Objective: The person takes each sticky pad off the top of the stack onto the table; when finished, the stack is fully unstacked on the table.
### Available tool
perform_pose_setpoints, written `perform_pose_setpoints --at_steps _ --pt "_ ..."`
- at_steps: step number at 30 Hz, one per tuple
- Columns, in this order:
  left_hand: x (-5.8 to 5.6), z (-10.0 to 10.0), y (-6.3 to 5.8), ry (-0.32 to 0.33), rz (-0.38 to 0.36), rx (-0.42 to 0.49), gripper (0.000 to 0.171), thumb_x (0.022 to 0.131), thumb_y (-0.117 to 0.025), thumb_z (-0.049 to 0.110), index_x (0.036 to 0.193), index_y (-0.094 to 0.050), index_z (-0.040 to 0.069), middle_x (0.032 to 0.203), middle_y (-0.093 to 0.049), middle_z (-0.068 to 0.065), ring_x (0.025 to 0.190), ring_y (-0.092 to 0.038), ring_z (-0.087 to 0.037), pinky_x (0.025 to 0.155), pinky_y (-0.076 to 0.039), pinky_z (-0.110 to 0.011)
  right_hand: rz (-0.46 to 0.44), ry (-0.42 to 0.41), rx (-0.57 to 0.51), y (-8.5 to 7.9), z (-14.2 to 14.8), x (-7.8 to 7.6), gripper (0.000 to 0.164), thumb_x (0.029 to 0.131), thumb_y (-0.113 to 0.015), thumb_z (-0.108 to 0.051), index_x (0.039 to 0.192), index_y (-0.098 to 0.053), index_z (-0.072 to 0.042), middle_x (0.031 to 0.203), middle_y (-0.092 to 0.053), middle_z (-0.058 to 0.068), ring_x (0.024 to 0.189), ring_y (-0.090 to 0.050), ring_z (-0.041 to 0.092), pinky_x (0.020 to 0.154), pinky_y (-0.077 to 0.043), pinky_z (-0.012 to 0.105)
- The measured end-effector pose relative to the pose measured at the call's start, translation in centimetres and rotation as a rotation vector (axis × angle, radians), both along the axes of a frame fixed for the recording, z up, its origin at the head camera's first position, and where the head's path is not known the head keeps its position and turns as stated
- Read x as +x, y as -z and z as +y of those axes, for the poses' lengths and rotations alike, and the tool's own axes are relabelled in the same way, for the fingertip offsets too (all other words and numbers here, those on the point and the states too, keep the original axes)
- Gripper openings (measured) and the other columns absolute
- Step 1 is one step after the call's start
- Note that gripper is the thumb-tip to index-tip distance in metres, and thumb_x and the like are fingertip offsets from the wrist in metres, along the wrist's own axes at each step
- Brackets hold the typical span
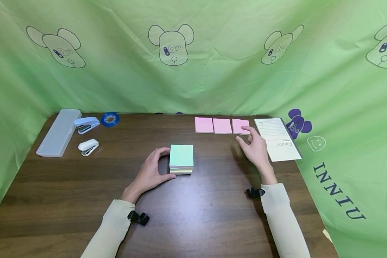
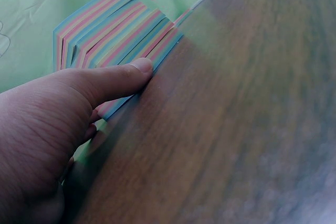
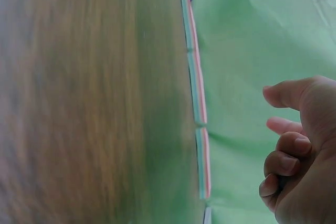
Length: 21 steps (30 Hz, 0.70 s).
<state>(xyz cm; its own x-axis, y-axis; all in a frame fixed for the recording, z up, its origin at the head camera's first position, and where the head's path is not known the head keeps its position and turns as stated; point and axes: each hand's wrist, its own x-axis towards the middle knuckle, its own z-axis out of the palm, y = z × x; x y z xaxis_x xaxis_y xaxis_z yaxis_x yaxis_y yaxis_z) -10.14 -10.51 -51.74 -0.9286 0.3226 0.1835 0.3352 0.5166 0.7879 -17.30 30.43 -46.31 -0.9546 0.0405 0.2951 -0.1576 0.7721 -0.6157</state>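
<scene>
The left hand (image 1: 149, 172) grips the tall paper stack (image 1: 181, 156) on the bench (image 1: 206, 222). Right of the stack, farther back, are three pink pads (image 1: 222, 126), then the right hand (image 1: 256, 147), thumb and finger spread, holding nothing. A crooked squeeze might make the stack slip apart.

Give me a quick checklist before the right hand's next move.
1. Left hand thumb touching the paper stack: ok.
2. Left fingertips' contact on the stack's far side: cannot tell, mostly hidden.
3. Stack layers evenly squared: not ok, gaps show in the left wrist view.
4. Right hand free: ok, holds nothing.
5. Three pink-topped pads in a row: ok.
6. Notebook apart from pads: ok.
</scene>
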Motion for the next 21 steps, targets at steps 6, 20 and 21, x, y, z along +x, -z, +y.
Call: perform_pose_setpoints --at_steps 6,20,21 --pt "0.1 0.0 -0.1 0.0 -0.006 -0.008 0.101 0.077 -0.105 0.019 0.158 -0.045 0.009 0.152 -0.062 -0.013 0.144 -0.055 -0.033 0.123 -0.04 -0.06 0.045 -0.036 0.024 -0.4 -1.1 0.9 0.047 0.097 -0.085 -0.017 0.141 -0.071 -0.01 0.074 -0.046 0.004 0.06 -0.034 0.013 0.058 -0.03 0.037" --pt "0.1 0.0 -0.1 -0.003 0.0 -0.006 0.101 0.077 -0.105 0.019 0.158 -0.046 0.009 0.151 -0.062 -0.013 0.144 -0.055 -0.033 0.122 -0.039 -0.06 0.054 -0.114 -0.019 -1.4 -3.5 2.2 0.047 0.097 -0.085 -0.016 0.142 -0.071 -0.01 0.074 -0.038 -0.002 0.061 -0.027 0.009 0.058 -0.028 0.035" --pt "0.1 0.1 -0.1 -0.002 0.001 -0.007 0.101 0.077 -0.105 0.019 0.158 -0.046 0.009 0.151 -0.062 -0.013 0.144 -0.055 -0.033 0.122 -0.04 -0.06 0.054 -0.123 -0.021 -1.4 -3.7 2.3 0.047 0.097 -0.085 -0.016 0.142 -0.071 -0.01 0.074 -0.037 -0.002 0.062 -0.027 0.009 0.059 -0.028 0.035"
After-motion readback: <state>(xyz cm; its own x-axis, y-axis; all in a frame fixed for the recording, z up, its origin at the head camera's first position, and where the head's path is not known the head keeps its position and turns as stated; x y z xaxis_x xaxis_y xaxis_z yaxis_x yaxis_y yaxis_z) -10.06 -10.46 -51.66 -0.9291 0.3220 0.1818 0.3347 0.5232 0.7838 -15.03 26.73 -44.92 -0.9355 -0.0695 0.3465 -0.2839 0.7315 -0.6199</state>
